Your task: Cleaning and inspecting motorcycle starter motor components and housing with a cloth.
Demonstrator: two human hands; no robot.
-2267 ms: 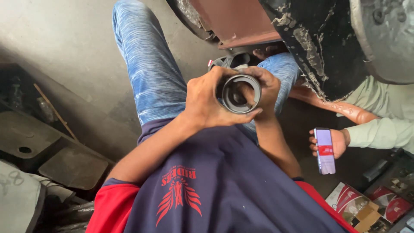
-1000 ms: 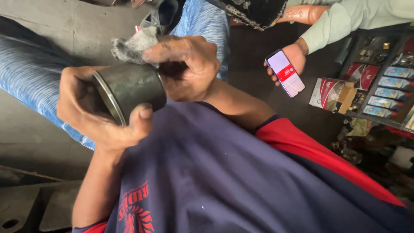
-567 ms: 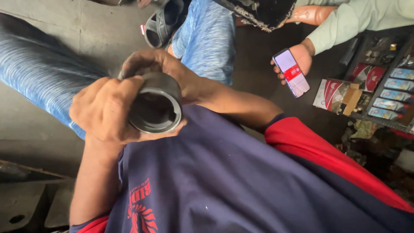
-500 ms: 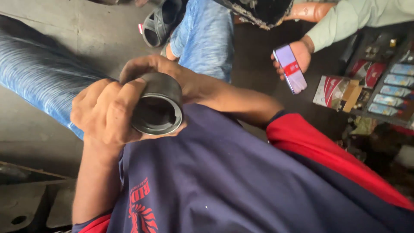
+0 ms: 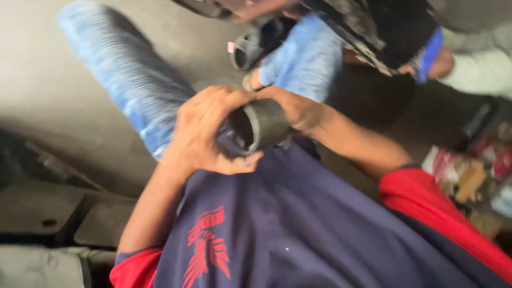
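Head view, blurred by motion. Item: dark metal sleeve [image 5: 261,128], short hollow cylinder, open bore turned toward the left hand [image 5: 205,130]. Position: held at chest height above the navy shirt [image 5: 298,224]. Left hand wraps its open end, fingers curled over the rim, thumb beneath. Right hand [image 5: 298,109] grips the far end. Surroundings: blue-jeaned legs [image 5: 128,74], sandal [image 5: 245,50], concrete floor [image 5: 42,96], another person's pale sleeve [image 5: 477,72] upper right.

Navy T-shirt [image 5: 298,224] with red sleeves [image 5: 437,197], red printed emblem [image 5: 205,253] on front; faded blue jeans [image 5: 128,74]; bare forearms.
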